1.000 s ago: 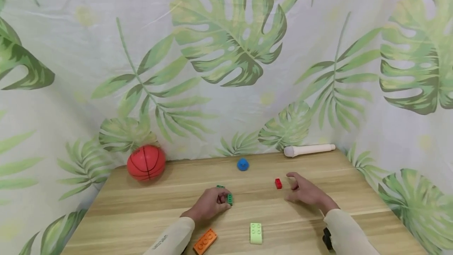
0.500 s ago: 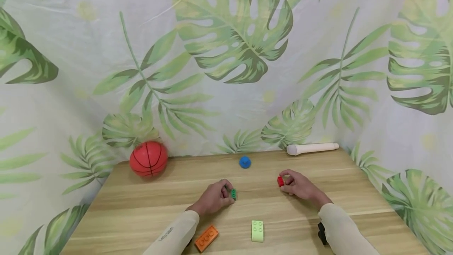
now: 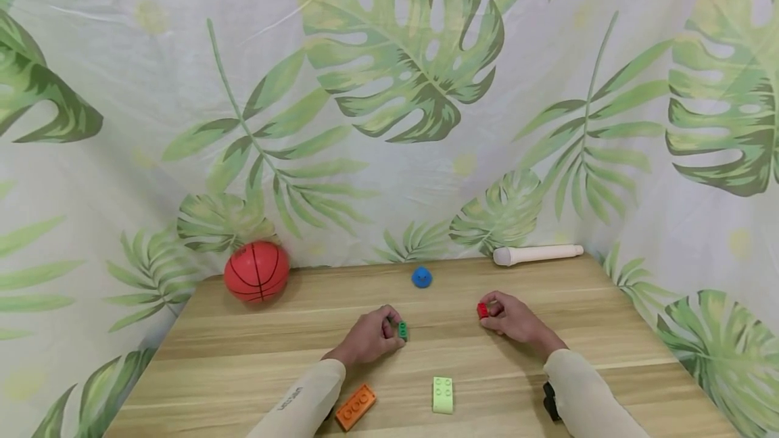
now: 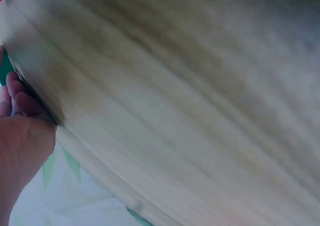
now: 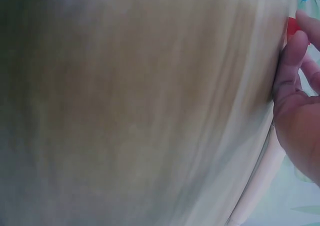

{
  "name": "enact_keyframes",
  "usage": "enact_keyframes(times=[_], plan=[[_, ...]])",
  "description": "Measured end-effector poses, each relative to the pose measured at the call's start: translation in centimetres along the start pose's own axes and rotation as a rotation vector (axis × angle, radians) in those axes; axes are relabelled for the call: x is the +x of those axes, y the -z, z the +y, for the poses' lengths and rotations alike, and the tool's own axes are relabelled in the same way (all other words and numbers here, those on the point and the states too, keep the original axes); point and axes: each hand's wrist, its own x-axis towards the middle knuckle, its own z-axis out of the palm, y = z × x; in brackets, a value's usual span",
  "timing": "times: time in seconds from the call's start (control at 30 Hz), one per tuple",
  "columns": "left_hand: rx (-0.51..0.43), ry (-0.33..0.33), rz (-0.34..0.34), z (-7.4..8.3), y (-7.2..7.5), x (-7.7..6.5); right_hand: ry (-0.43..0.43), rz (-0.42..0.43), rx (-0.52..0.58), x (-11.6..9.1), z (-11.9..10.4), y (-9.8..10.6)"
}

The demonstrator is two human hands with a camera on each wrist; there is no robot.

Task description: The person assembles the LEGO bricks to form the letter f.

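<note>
Red ball [image 3: 257, 272] seated at rear left of table [image 3: 243, 343]. Orange block [image 3: 356, 407] laid beside left sleeve [image 3: 304, 394]. By left hand [image 3: 368, 338], green block [image 3: 402, 331] pinched near table centre, fingers closed to its width. Lime block [image 3: 443, 395]: 4 studs exposed. Red block [image 3: 483, 310] pinched likewise by right hand [image 3: 514, 318].

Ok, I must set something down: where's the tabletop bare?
The tabletop is bare between the red ball and left sleeve, and between the left hand, gripping the green brick, and the right hand, gripping the red brick. It's crowded where the orange brick lies by the left sleeve.
</note>
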Motion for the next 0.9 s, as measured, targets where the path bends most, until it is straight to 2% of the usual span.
enact_keyframes(times=[0.63, 0.73, 0.9], plan=[[-0.013, 0.018, -0.004, 0.1, 0.0, 0.1, 0.041, -0.005, -0.093, -0.2, -0.9, -0.7], [-0.02, 0.022, -0.005, 0.1, 0.1, 0.1, 0.042, -0.051, -0.053, 0.0, -1.4, -1.6], [-0.023, 0.029, -0.004, 0.3, 0.1, 0.0, 0.013, -0.188, 0.125, 0.7, -2.8, -4.3]])
